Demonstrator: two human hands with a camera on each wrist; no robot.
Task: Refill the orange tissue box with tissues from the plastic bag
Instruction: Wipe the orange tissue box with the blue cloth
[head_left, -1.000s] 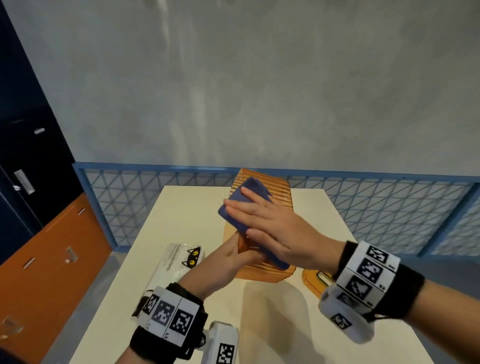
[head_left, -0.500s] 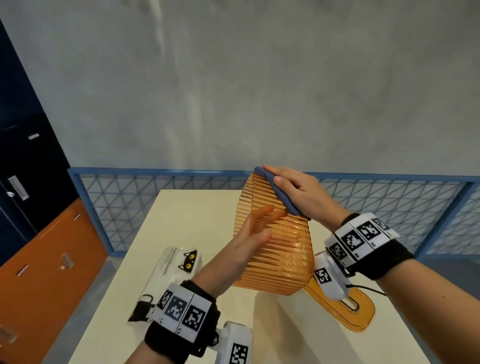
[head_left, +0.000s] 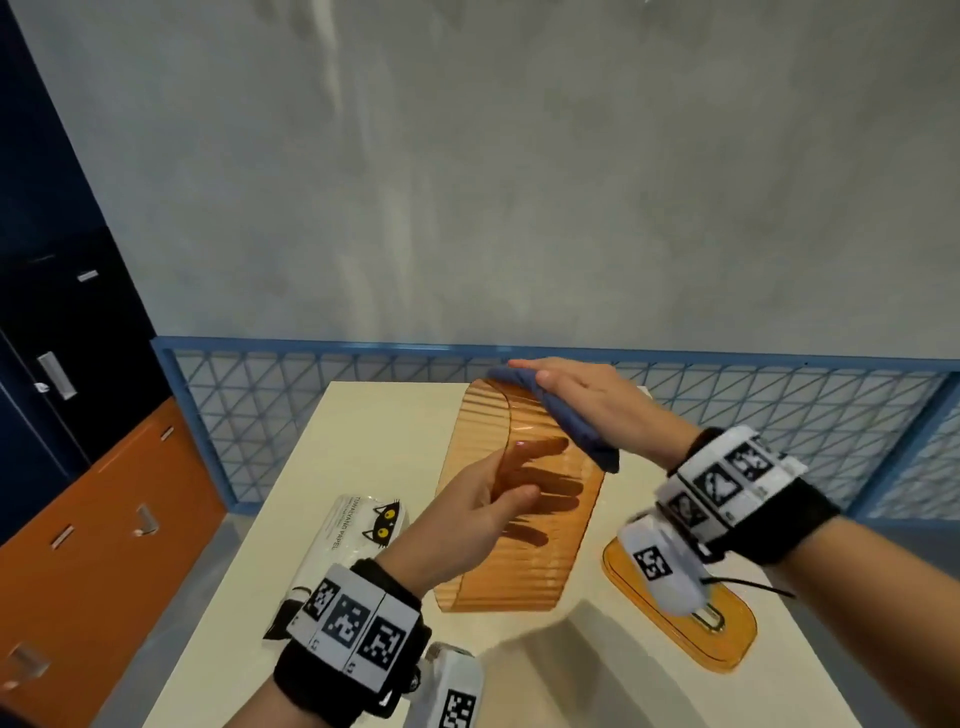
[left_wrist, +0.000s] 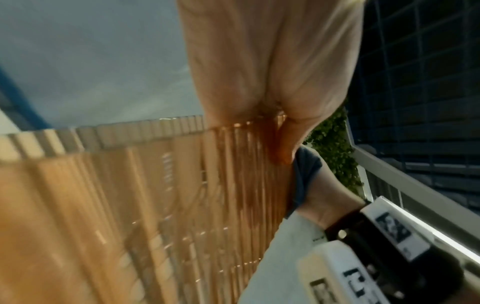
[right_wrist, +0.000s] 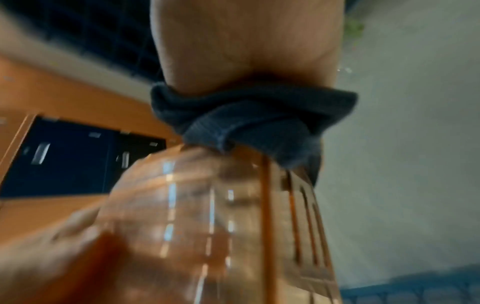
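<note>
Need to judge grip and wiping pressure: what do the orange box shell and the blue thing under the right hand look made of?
Orange box shell: seemingly rigid translucent plastic, ribbed and glossy; the left hand fingers show through it. Blue cloth: soft woven or knit fabric, matte, folded and bunched under the right hand.

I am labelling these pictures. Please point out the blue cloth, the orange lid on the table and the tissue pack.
Blue cloth (head_left: 576, 431): head view, on the fold under the right palm.
Orange lid (head_left: 727, 636): head view, on its flat near part.
Tissue pack (head_left: 353, 525): head view, on the printed white wrapper.
</note>
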